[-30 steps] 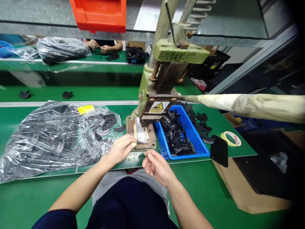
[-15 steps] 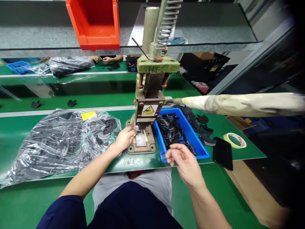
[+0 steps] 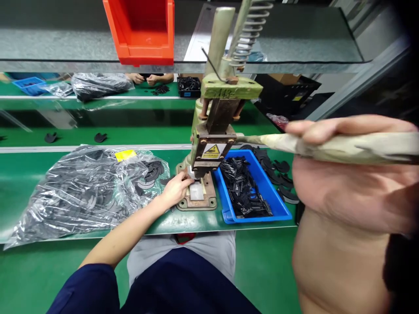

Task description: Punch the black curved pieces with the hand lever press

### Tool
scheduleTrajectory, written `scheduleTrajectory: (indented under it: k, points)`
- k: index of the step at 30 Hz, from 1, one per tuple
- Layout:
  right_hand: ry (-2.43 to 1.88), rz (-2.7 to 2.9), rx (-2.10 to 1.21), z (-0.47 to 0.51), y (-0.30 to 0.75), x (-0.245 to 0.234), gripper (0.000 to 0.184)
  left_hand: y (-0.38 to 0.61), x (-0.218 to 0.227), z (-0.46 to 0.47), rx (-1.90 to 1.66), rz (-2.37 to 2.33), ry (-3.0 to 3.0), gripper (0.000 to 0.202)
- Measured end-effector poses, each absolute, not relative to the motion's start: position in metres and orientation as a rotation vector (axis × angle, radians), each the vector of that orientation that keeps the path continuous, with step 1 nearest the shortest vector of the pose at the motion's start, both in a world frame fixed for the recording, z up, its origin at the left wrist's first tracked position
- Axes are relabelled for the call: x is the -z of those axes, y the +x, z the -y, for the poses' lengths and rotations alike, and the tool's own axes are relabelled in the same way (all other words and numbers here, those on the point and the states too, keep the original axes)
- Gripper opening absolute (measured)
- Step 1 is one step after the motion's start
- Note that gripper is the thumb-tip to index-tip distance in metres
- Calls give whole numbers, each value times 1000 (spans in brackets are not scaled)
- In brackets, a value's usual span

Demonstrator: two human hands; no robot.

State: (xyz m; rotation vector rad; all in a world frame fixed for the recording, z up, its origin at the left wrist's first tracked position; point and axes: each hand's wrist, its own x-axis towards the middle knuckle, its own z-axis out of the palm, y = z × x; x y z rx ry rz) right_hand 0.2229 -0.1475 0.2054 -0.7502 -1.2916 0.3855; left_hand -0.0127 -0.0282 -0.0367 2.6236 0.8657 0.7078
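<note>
Green hand press (image 3: 222, 117) mid-frame, upright. Top block (image 3: 231, 89) hand-marked: I read "143", any stroke before it unclear. Front carries a warning sign (image 3: 212, 151), black-edged yellow triangle on white; characters beneath too small to read, likewise those on the strip (image 3: 207, 164) below. Left hand (image 3: 175, 192), just below centre, reaches onto the base (image 3: 204, 204), fingertips (image 3: 185, 183) bunched beside the silver plate (image 3: 197, 192); cannot tell whether they grip anything. Right hand (image 3: 350, 187), right edge, clamped round the press's pale wrapped lever (image 3: 278, 144). Blue bin (image 3: 258, 220) of black parts (image 3: 240, 187) just right of the base. Plastic bag (image 3: 75, 196), left, bears a yellow label (image 3: 125, 155), lettering indistinct. Black tray (image 3: 195, 93), upper centre: blue label (image 3: 187, 94), illegible.
</note>
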Motion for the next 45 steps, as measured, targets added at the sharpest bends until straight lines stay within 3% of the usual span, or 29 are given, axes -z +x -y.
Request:
scheduleTrajectory:
  k: [3, 7, 13, 16, 19, 24, 31, 34, 37, 40, 43, 45]
  points:
    - [-632, 1380, -273, 137, 218, -194, 43, -13, 40, 30, -709, -885, 2607, 42]
    - [-448, 1418, 102, 137, 208, -138, 58, -14, 46, 29, -749, -873, 2583, 42]
    - [-552, 1275, 306, 155, 196, -57, 38, -20, 47, 31, -766, -775, 2542, 43]
    - [-554, 1257, 307, 156, 197, -49, 35, -33, 44, 32, -826, -812, 2472, 37]
    - [-546, 1236, 315, 153, 197, -50, 35, -56, 42, 26, -849, -1158, 2374, 30]
    - [-531, 1174, 311, 150, 192, -50, 34, -80, 34, 7, -413, -1371, 2416, 26]
    - [-625, 1276, 171, 166, 195, -52, 18, -62, 13, -7, 31, -1501, 2583, 22]
    - [-656, 1292, 133, 172, 196, -52, 16, -64, 8, -13, -106, -1574, 2507, 17]
    - [-663, 1297, 123, 174, 196, -51, 15, -67, 3, -11, -504, -1609, 2071, 3]
    - [-673, 1289, 129, 173, 197, -48, 14, -58, -1, 3, -805, -1391, 1486, 18]
    - [-692, 1287, 137, 172, 199, -45, 14, -36, -2, 21, -848, -1136, 1217, 40]
    - [-698, 1294, 140, 172, 200, -43, 14, -20, 0, 27, -838, -1084, 1160, 44]
